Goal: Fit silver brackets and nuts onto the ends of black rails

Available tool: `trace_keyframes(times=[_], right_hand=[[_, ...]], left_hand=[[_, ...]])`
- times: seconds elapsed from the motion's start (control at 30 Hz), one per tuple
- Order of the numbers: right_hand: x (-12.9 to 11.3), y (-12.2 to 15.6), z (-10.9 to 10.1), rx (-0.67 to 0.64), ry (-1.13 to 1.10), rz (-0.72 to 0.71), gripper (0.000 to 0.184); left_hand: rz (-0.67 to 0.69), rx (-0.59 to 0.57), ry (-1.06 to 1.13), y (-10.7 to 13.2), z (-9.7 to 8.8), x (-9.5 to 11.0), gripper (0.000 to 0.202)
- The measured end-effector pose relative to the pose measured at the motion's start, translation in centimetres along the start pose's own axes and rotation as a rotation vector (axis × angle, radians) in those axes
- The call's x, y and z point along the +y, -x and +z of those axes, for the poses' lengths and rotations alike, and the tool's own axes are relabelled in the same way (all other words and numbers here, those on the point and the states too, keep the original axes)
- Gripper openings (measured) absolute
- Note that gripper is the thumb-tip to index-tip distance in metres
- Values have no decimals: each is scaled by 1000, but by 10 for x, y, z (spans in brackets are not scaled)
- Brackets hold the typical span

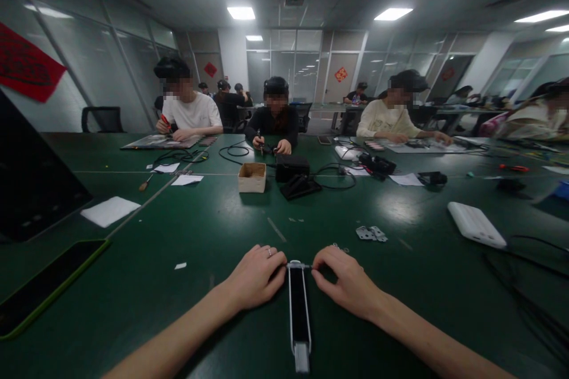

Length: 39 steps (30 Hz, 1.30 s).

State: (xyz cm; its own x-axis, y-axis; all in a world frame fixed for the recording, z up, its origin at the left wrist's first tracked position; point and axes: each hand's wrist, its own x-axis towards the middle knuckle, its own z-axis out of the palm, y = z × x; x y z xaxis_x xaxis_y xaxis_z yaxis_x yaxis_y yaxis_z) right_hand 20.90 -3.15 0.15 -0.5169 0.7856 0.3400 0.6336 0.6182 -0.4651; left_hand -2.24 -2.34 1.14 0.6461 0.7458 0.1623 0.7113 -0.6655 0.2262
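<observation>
At the near middle of the green table (pixel 213 219), the head view shows a narrow frame (pixel 300 308) lying lengthwise between the two hands, crossbar (pixel 299 265) at its far end. The right hand (pixel 347 281) pinches the crossbar's right end between thumb and forefinger. The left hand (pixel 258 275) is curled at the left end; its grip cannot be told. Metal plates (pixel 371 234) lie beyond the right hand; an open box (pixel 252 185) stands farther off.

I see slim silver-coloured finger ring (pixel 269 252) on left hand (pixel 258 275); left forearm (pixel 191 321) behind it bare, right forearm (pixel 429 328) likewise.
</observation>
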Motion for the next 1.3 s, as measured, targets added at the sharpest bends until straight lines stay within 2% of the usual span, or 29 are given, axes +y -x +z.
trace_keyframes(times=[0.23,0.47,1.03,1.3], right_hand=[[3,0,3,53,-24,9,5],[3,1,5,55,-51,9,13],[6,1,3,8,-82,-12,17],[10,1,7,43,-111,-28,19]], left_hand=[[-5,-11,2,1,2,-1,15],[-5,3,-2,2,0,0,14],[-5,-10,-13,1,1,-1,14],[-11,-20,-3,1,0,1,16]])
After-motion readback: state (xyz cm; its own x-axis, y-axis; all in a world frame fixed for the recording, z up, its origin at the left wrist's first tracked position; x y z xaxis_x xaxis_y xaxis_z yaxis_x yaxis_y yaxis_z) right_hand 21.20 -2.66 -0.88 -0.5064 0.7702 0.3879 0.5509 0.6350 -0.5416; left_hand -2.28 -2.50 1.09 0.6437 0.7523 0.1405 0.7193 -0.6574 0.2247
